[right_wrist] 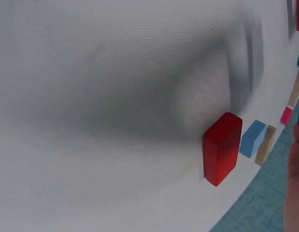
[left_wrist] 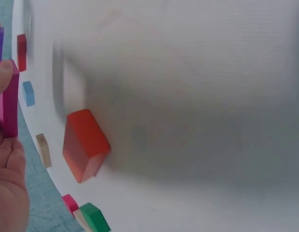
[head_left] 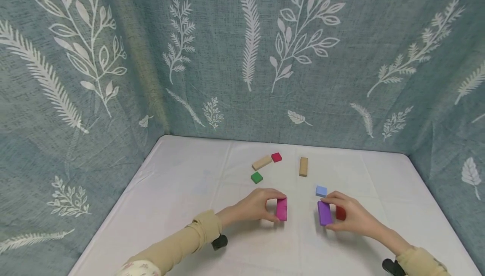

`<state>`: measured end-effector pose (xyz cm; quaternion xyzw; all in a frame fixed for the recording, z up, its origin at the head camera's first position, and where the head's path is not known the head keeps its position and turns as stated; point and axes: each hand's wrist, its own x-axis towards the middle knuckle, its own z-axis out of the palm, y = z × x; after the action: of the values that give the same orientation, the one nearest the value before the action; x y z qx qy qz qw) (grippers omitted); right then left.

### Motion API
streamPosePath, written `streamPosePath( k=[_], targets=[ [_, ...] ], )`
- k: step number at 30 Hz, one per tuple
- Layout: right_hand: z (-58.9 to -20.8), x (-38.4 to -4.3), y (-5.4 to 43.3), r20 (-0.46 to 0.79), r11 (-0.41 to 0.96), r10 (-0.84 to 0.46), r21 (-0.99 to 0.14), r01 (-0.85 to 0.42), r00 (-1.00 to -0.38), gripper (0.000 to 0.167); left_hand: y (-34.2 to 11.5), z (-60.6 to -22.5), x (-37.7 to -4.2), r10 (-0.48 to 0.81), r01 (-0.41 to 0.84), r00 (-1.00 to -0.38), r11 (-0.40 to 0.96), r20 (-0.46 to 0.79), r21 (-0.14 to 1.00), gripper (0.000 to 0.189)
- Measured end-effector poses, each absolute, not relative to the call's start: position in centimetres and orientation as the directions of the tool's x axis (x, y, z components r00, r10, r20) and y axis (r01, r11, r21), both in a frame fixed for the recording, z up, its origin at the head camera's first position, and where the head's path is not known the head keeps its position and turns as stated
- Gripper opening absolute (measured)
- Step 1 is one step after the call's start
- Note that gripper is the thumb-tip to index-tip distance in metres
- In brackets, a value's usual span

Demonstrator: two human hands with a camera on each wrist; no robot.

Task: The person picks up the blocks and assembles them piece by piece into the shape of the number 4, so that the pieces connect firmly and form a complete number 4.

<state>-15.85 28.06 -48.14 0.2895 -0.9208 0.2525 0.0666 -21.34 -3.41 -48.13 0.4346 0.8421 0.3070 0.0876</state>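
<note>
My left hand pinches a magenta block between thumb and fingers, one at each end. To the right, my right hand grips a purple block by its ends in the same way. The two blocks are held apart, facing each other over the white table. A red block shows behind the purple one, partly covered by the right hand; the right wrist view shows this red block whole. An orange-red block stands on the table near the left hand in the left wrist view, hidden in the head view.
Beyond the hands lie a light blue block, a green block, a small crimson block and two wooden blocks, one angled and one lengthwise. A leaf-patterned teal curtain hangs around the white table.
</note>
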Motion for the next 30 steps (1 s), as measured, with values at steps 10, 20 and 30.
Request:
streamPosePath(
  k=[10, 20, 30],
  targets=[
    [-47.7, -15.7, 27.4, 0.202, 0.718, -0.490, -0.458, -0.524, -0.848, 0.058, -1.4, -48.2, -22.2, 0.785, 0.683, -0.612, 0.462, 0.097, 0.566, 0.061],
    [-47.6, -15.5, 27.1, 0.190, 0.731, -0.480, -0.452, -0.511, -0.856, 0.059, 0.2, -48.7, -22.8, 0.780, 0.658, -0.623, 0.483, 0.056, 0.577, 0.063],
    [-47.5, -15.3, 26.8, 0.179, 0.734, -0.473, -0.461, -0.499, -0.862, 0.058, 1.4, -49.7, -23.2, 0.784, 0.628, -0.620, 0.500, -0.004, 0.597, 0.063]
  ],
)
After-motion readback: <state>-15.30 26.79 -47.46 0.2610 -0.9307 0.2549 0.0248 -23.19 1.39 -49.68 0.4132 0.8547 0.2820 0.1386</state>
